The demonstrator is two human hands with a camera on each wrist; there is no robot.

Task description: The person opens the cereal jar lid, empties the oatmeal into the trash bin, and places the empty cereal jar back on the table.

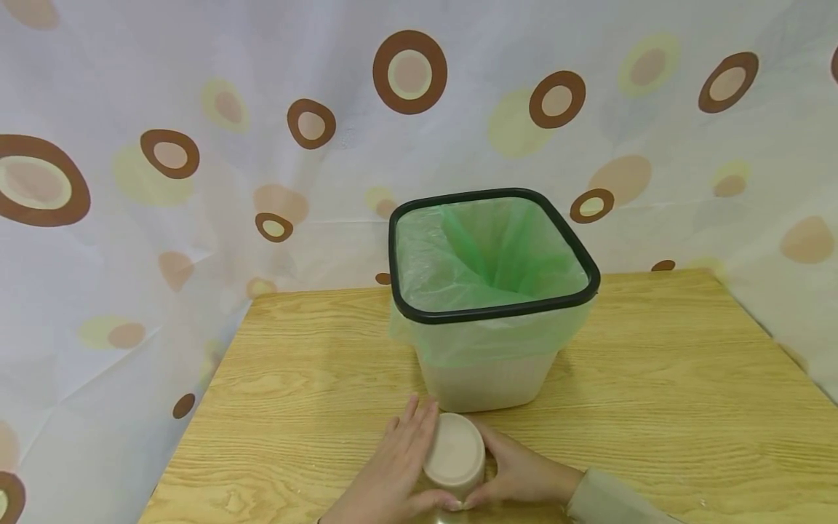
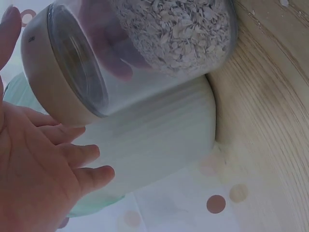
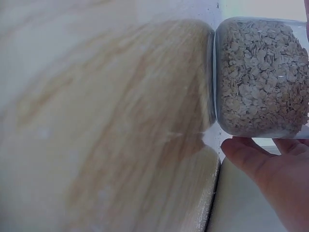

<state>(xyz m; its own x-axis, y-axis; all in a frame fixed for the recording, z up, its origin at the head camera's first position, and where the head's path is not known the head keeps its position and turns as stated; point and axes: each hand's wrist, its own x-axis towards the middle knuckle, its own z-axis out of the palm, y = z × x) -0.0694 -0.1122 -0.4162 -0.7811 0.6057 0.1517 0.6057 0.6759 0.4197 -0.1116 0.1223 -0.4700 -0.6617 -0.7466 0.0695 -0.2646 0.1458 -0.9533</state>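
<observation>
A clear jar [image 2: 164, 48] of pale oat flakes, topped by a round beige lid [image 1: 455, 450], stands upright on the table in front of the bin. My left hand [image 1: 399, 466] touches the lid's left side with fairly straight fingers, its thumb at the front. From the right, my right hand [image 1: 524, 469] grips the jar below the lid, fingers behind and thumb in front. Both thumb tips nearly meet. In the right wrist view the oat flakes [image 3: 263, 77] fill the visible lower part of the jar, and the right fingers [image 3: 246, 153] lie along its side.
Just behind the jar stands a light-coloured bin [image 1: 487, 382] with a black rim [image 1: 497, 314], lined with a green plastic bag [image 1: 425, 269]. The wood-grain table [image 1: 294, 364] meets a patterned sheet [image 1: 262, 131] at the back and sides. Small flakes [image 2: 253, 12] lie on the tabletop.
</observation>
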